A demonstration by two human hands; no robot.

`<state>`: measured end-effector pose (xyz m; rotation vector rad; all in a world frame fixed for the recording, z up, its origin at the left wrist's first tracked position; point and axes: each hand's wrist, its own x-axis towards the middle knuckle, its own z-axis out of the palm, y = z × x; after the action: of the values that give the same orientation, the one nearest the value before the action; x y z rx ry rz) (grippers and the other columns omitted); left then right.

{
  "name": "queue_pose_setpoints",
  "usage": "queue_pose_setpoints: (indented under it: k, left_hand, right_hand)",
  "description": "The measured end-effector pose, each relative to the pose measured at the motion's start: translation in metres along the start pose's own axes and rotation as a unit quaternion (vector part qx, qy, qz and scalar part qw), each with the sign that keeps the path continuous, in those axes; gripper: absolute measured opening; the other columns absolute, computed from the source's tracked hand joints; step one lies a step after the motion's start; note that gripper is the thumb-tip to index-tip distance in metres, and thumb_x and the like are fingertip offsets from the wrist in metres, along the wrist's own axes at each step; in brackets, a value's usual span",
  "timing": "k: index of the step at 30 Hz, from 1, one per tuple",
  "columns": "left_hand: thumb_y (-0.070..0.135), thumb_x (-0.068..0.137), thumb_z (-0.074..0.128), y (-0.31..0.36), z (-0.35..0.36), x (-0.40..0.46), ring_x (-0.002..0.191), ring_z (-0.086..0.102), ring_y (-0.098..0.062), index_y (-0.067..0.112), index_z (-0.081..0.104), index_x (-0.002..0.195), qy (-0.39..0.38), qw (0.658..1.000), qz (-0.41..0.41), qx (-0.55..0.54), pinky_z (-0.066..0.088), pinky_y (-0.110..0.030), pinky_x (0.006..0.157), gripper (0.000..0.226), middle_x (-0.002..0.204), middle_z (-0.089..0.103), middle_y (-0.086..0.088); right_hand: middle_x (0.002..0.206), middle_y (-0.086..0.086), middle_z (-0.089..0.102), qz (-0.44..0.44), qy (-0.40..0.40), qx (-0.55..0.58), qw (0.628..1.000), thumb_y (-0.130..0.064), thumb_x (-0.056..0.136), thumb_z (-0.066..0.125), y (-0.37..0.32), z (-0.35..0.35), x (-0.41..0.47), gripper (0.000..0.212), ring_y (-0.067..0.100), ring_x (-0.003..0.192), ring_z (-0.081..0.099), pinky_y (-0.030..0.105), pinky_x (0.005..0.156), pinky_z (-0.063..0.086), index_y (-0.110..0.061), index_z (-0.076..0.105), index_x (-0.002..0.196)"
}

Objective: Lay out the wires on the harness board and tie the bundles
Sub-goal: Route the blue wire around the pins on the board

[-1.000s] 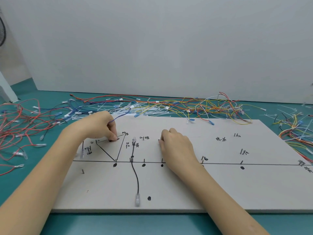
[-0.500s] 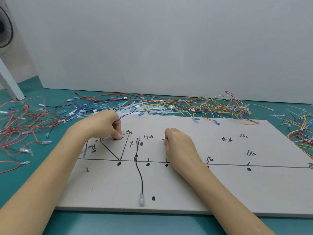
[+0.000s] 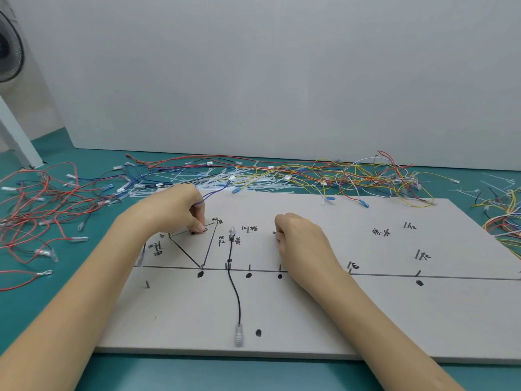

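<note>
Teal bench view rose; both hands [image 3: 174,210] unmoved.

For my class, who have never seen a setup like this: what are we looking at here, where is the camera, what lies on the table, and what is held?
This is one picture from a camera worn on a person's head, looking down at their two bare hands. No machine is involved. On the green table lies a pale board marked with drawn lines, dots and handwritten labels, with small pins standing in it. One black wire already runs down the board. Loose coloured wires and white ties are heaped behind it. The left hand pinches a blue wire and presses its fingertips to the board. The right hand rests curled on the board; whether it holds anything is hidden.
</note>
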<state>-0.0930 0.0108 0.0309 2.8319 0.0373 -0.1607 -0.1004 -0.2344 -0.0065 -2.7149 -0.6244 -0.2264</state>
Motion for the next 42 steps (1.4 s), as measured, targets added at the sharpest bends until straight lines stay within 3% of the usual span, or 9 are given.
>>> queue_pose_setpoints:
  k: [7,11,14,19,23,30,33,36,42]
  left_hand:
    - [0.018,0.077,0.080,0.000,0.001,0.000,0.072,0.064,-0.011,0.021,0.070,0.067,0.001,1.000,0.002,0.008,0.050,-0.031,0.068,0.015,0.065,0.070,0.010]
    - [0.017,0.077,0.081,0.000,-0.001,0.000,0.072,0.067,-0.013,0.020,0.072,0.067,-0.005,1.000,0.001,-0.011,0.054,-0.034,0.073,0.013,0.064,0.071,0.008]
    - [0.028,0.076,0.081,-0.005,-0.004,-0.003,0.073,0.066,-0.010,0.022,0.073,0.072,-0.033,0.998,-0.025,-0.039,0.053,-0.030,0.073,0.011,0.069,0.072,0.009]
    - [0.053,0.074,0.076,-0.010,0.001,-0.002,0.062,0.052,-0.017,0.017,0.058,0.065,-0.042,0.994,-0.088,-0.044,0.039,-0.027,0.061,0.042,0.062,0.059,0.004]
    - [0.049,0.088,0.062,0.002,0.012,0.003,0.053,0.045,-0.013,0.018,0.053,0.058,-0.053,0.993,-0.101,-0.008,0.033,-0.024,0.054,0.044,0.051,0.050,0.009]
    - [0.032,0.102,0.038,0.016,0.019,0.003,0.084,0.051,-0.024,0.014,0.050,0.080,-0.080,0.982,-0.106,0.132,0.038,-0.028,0.074,0.031,0.086,0.053,-0.003]
    - [0.032,0.102,0.037,0.016,0.019,0.002,0.079,0.048,-0.025,0.014,0.043,0.073,-0.073,0.982,-0.089,0.149,0.036,-0.029,0.069,0.035,0.076,0.048,0.000]
    - [0.030,0.102,0.040,0.011,0.016,0.003,0.065,0.043,-0.021,0.015,0.041,0.065,-0.074,0.987,-0.076,0.121,0.030,-0.029,0.057,0.040,0.067,0.045,0.000]
    - [0.027,0.100,0.044,0.011,0.015,0.003,0.059,0.040,-0.019,0.014,0.042,0.063,-0.066,0.990,-0.066,0.104,0.028,-0.029,0.054,0.039,0.064,0.045,-0.002]
  right_hand:
    - [0.094,0.006,0.055,0.003,-0.005,-0.008,1.000,-0.001,0.091,0.042,0.000,-0.001,-0.001,0.014,0.031,0.084,0.052,0.036,0.065,0.038,-0.014,0.043,0.085]
    - [0.104,0.007,0.052,0.020,-0.025,-0.048,0.998,-0.002,0.094,0.041,-0.005,-0.001,-0.005,0.015,0.030,0.077,0.047,0.032,0.062,0.030,-0.015,0.042,0.101]
    - [0.113,0.009,0.049,0.011,-0.039,-0.098,0.994,-0.007,0.098,0.040,-0.010,-0.001,-0.008,0.016,0.030,0.093,0.055,0.031,0.067,0.029,-0.011,0.039,0.114]
    - [0.115,0.013,0.056,0.069,-0.105,-0.073,0.989,-0.012,0.097,0.046,-0.014,-0.008,0.004,0.018,0.031,0.107,0.055,0.030,0.071,0.033,-0.008,0.043,0.114]
    - [0.120,0.010,0.057,0.099,-0.131,-0.091,0.982,-0.012,0.095,0.045,-0.017,-0.010,0.013,0.022,0.030,0.112,0.056,0.031,0.077,0.038,-0.008,0.053,0.115]
    - [0.120,0.010,0.060,0.128,-0.112,-0.078,0.982,-0.006,0.090,0.044,-0.021,-0.004,0.016,0.026,0.030,0.113,0.056,0.029,0.075,0.033,-0.009,0.056,0.114]
    - [0.113,0.010,0.061,0.133,-0.108,-0.055,0.984,-0.005,0.091,0.044,-0.021,-0.005,0.018,0.010,0.031,0.104,0.056,0.029,0.072,0.033,-0.010,0.053,0.093]
    - [0.088,0.008,0.053,0.145,-0.101,-0.022,0.984,-0.004,0.091,0.044,-0.018,-0.007,0.020,0.028,0.030,0.084,0.046,0.029,0.069,0.033,-0.011,0.033,0.067]
    - [0.067,0.003,0.034,0.136,-0.087,0.037,0.986,-0.007,0.093,0.042,-0.013,-0.007,0.018,0.032,0.032,0.078,0.042,0.030,0.064,0.031,-0.012,0.028,0.064]
